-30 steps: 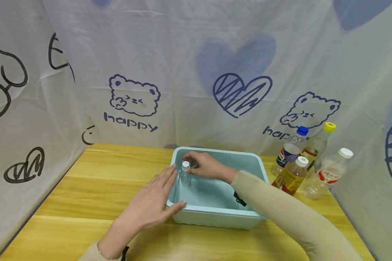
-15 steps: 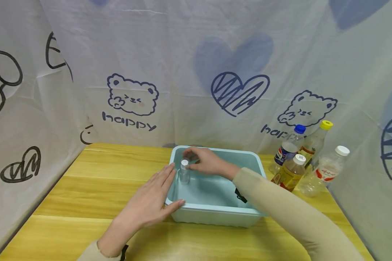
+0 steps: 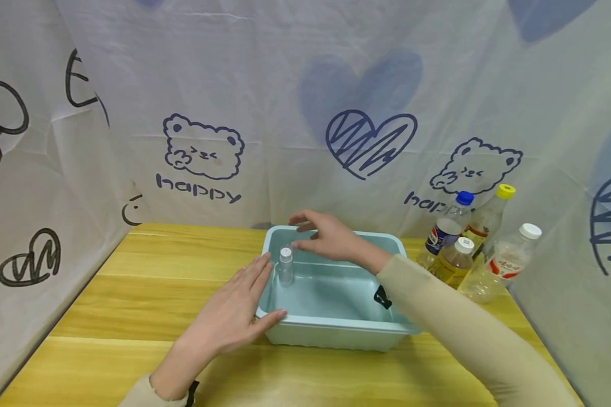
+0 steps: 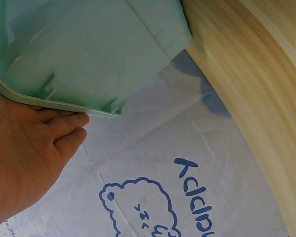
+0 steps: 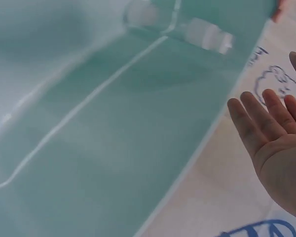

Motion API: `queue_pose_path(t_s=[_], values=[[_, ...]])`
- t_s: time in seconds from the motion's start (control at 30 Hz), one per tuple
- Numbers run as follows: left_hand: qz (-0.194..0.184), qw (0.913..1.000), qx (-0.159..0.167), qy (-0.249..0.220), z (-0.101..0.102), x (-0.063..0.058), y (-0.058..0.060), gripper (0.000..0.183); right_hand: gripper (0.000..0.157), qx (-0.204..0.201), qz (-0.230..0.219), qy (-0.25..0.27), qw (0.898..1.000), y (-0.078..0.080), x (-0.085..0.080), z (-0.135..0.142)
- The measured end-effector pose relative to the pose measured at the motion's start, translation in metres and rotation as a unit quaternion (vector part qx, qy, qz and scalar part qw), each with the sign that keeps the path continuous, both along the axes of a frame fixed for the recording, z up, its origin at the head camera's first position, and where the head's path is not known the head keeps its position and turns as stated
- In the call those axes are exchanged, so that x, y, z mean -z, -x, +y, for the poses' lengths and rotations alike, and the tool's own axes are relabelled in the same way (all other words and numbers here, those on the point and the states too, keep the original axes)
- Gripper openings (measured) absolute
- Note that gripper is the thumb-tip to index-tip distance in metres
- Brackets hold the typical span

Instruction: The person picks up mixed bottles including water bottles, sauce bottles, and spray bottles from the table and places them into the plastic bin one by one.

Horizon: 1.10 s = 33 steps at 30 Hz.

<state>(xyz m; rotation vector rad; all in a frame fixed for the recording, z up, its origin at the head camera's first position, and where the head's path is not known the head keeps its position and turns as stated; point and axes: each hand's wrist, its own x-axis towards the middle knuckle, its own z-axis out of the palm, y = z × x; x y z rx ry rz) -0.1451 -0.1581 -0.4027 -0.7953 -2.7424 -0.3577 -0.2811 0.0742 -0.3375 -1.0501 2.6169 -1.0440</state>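
Observation:
A light-blue plastic tub (image 3: 336,325) stands on the wooden table. Upright in its left end is a small clear bottle (image 3: 285,271) with a white cap; the right wrist view shows the same bottle (image 5: 202,34), somewhat blurred. My right hand (image 3: 331,237) hangs above the tub's back part, just right of the bottle, its fingers apart and holding nothing. In the right wrist view, this hand (image 5: 278,138) has its palm visible and its fingers extended. My left hand (image 3: 231,314) touches the tub's left side with straight fingers; the left wrist view shows this hand (image 4: 34,148) against the rim.
Right of the tub stand several bottles: one with a blue cap (image 3: 464,198), one with a yellow cap (image 3: 505,191), an amber-labelled bottle (image 3: 453,265) and a white-capped clear bottle (image 3: 504,265). A printed white cloth (image 3: 285,141) hangs behind the table (image 3: 147,288).
My right hand has let go of the small bottle and risen up and to the right. The bottle stays in the tub's left end. My left hand stays at the rim.

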Motion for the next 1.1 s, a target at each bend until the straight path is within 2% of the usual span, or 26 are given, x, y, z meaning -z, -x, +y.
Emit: queue_pose_path(t_s=[0.23,0.47,0.6,0.77,0.9,1.1], values=[[-0.003,1.0,-0.003,0.004,0.0,-0.001,0.0,0.093,0.055,0.01,0.014,0.018,1.0,-0.012,-0.023,0.012],[-0.003,1.0,-0.006,0.005,0.0,-0.001,0.001,0.094,0.055,0.038,0.087,-0.004,0.996,-0.027,-0.04,0.026],[-0.002,1.0,-0.007,0.005,0.001,-0.001,0.001,0.094,0.059,0.052,0.151,-0.03,0.987,-0.037,-0.049,0.039],[-0.001,1.0,-0.006,0.006,0.001,0.0,0.001,0.094,0.063,0.073,0.183,-0.041,0.98,-0.05,-0.058,0.058],[-0.003,0.9999,-0.007,0.008,0.001,0.0,0.0,0.094,0.063,0.087,0.21,-0.03,0.973,-0.056,-0.062,0.074],[0.001,1.0,-0.004,0.006,0.001,0.0,0.0,0.093,0.059,0.117,0.27,0.0,0.956,-0.062,-0.059,0.098]])
